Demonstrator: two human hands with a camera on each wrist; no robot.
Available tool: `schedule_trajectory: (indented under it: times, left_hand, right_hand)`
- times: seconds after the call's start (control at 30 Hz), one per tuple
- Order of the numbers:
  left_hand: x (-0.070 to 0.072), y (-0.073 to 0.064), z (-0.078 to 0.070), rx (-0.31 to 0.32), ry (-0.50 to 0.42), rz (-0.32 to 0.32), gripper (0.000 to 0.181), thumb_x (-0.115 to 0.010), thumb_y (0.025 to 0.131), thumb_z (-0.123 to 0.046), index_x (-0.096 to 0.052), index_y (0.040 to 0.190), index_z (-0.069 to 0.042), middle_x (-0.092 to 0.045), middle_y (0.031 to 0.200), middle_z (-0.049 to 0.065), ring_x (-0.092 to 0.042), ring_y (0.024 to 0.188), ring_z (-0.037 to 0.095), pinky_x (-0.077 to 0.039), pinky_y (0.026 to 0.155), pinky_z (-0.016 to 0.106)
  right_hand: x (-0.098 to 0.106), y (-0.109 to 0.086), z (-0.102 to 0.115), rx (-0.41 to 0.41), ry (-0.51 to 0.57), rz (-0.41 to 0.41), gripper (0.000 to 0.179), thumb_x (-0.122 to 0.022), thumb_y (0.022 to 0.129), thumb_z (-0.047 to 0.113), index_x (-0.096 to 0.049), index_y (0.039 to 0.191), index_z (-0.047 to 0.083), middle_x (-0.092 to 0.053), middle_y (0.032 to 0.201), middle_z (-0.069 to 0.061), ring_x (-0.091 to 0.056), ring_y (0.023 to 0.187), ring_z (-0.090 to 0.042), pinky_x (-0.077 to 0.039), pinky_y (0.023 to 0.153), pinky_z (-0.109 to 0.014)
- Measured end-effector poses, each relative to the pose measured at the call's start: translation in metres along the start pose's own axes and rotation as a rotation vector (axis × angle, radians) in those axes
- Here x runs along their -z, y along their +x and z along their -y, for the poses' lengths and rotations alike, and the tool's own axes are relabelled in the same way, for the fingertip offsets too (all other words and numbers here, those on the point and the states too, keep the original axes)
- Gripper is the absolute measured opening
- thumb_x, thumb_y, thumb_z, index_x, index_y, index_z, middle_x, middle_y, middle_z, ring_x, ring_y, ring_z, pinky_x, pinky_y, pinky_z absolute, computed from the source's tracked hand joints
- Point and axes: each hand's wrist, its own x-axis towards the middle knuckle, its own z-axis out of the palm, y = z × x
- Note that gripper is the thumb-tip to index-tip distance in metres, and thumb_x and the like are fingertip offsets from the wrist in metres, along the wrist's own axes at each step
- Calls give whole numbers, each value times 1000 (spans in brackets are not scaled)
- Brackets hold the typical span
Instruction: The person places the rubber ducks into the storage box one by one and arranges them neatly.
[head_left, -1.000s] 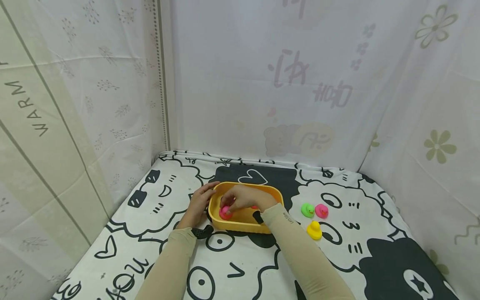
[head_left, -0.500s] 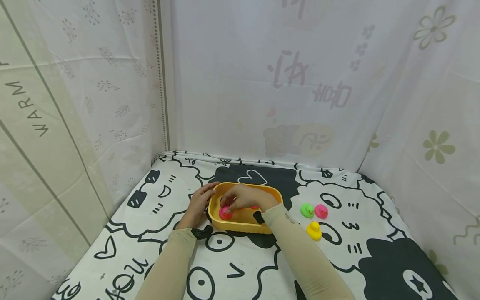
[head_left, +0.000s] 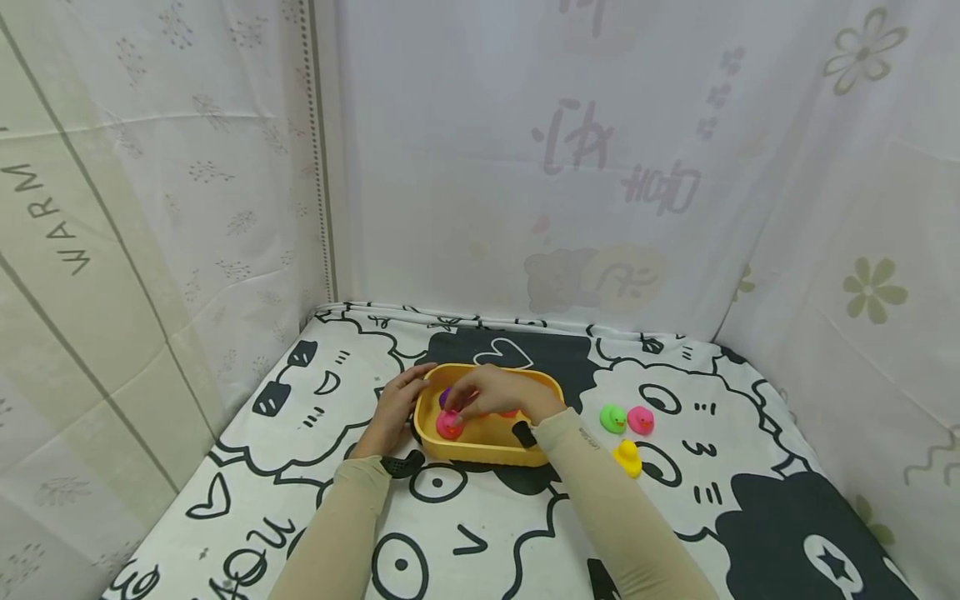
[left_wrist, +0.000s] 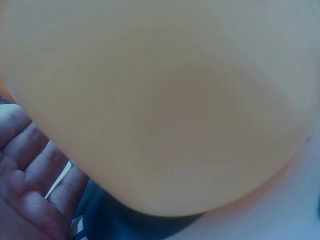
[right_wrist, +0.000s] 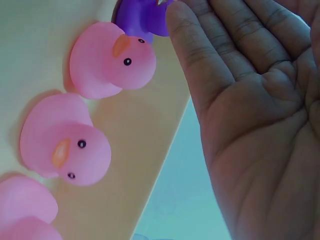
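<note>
In the head view, my left hand (head_left: 395, 417) rests along the left end of a yellow plastic tray (head_left: 483, 455), fingers straight. My right hand (head_left: 495, 393) reaches into the tray. Its thumb and fingertips are right at the top of a bright pink toy duck (head_left: 449, 425) near the left end. Behind that duck a purple duck (head_left: 444, 398) shows partly; the right wrist view has the purple duck (right_wrist: 136, 22) beside the fingers. There, several pinkish ducks (right_wrist: 95, 60) stand in a row along the tray wall. The tray (left_wrist: 160, 125) fills most of the left wrist view.
Right of the tray, a green duck (head_left: 612, 418) and a pink duck (head_left: 641, 420) stand side by side on the patterned cloth (head_left: 465, 508). A yellow duck (head_left: 628, 458) is nearer, close to the right sleeve (head_left: 615, 500). Pale curtains (head_left: 450, 167) enclose the table.
My right hand has lifted slightly and shifted right off the pink duck, bringing the purple duck into sight. The pink duck and my left hand stay where they were.
</note>
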Motion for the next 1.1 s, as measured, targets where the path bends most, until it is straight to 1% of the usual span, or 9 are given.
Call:
schedule_trajectory:
  times: [0.13, 0.33, 0.4, 0.57, 0.67, 0.8, 0.9, 1.0, 1.1]
  left_hand:
    - [-1, 1, 0, -3, 15, -9, 38, -54, 102, -24, -61, 138, -16, -54, 144, 8, -55, 129, 28, -50, 103, 39]
    - [-1, 1, 0, 3, 21, -8, 38, -55, 102, -27, -61, 138, -17, -55, 143, 7, -56, 128, 27, -50, 102, 38]
    - [-1, 1, 1, 8, 16, -17, 37, -56, 101, -27, -62, 137, -18, -56, 142, 6, -57, 127, 26, -50, 102, 38]
    - [-1, 1, 1, 11, 7, -22, 36, -55, 102, -26, -62, 137, -18, -55, 142, 6, -56, 128, 26, -49, 104, 37]
    - [-1, 1, 1, 17, 2, -16, 36, -55, 102, -25, -61, 137, -18, -55, 143, 6, -56, 129, 26, -48, 104, 36]
    - [-2, 0, 0, 18, -2, -12, 36, -55, 102, -25, -61, 137, -18, -55, 142, 6, -56, 129, 25, -49, 103, 35]
    - [-2, 1, 0, 9, 0, -12, 37, -55, 102, -26, -61, 137, -17, -55, 143, 6, -56, 128, 25, -49, 103, 36]
    - [-2, 1, 0, 3, 0, -12, 37, -55, 102, -26, -61, 137, -17, -55, 143, 6, -56, 128, 26, -50, 102, 36]
    - [-1, 0, 0, 5, 2, -10, 37, -55, 102, -27, -61, 138, -17, -54, 143, 6, -56, 128, 25, -49, 103, 35]
  right_hand:
    - [4, -5, -2, 3, -45, -8, 24, -79, 88, 24, -76, 112, 18, -71, 104, 12, -64, 101, -7, -53, 89, -23]
    - [11, -17, 1, 11, -47, -27, 27, -76, 90, 21, -75, 115, 11, -74, 111, 0, -66, 109, -19, -53, 91, -25]
    - [12, -22, 1, 14, -47, -39, 28, -75, 92, 21, -75, 116, 9, -73, 112, -2, -66, 109, -17, -54, 91, -24]
    - [16, -34, -3, -3, -41, -65, 30, -74, 93, 26, -74, 119, 11, -73, 112, 1, -65, 106, -8, -55, 88, -25]
    - [18, -43, -7, -5, -22, -81, 32, -74, 93, 30, -73, 120, 12, -73, 113, 0, -65, 105, -9, -56, 87, -27]
    - [22, -57, -12, -25, -22, -129, 34, -74, 92, 35, -74, 119, 15, -73, 110, 6, -65, 102, -10, -56, 86, -29]
    - [26, -69, -15, -63, -13, -170, 34, -73, 91, 39, -75, 118, 18, -72, 106, 11, -65, 99, -10, -57, 84, -30]
    - [30, -84, -18, -86, 18, -196, 33, -72, 93, 39, -74, 119, 19, -72, 110, 6, -66, 99, -14, -58, 83, -33]
    - [34, -98, -23, -98, 30, -231, 34, -72, 93, 38, -73, 121, 19, -72, 116, 1, -65, 104, -16, -57, 87, -35]
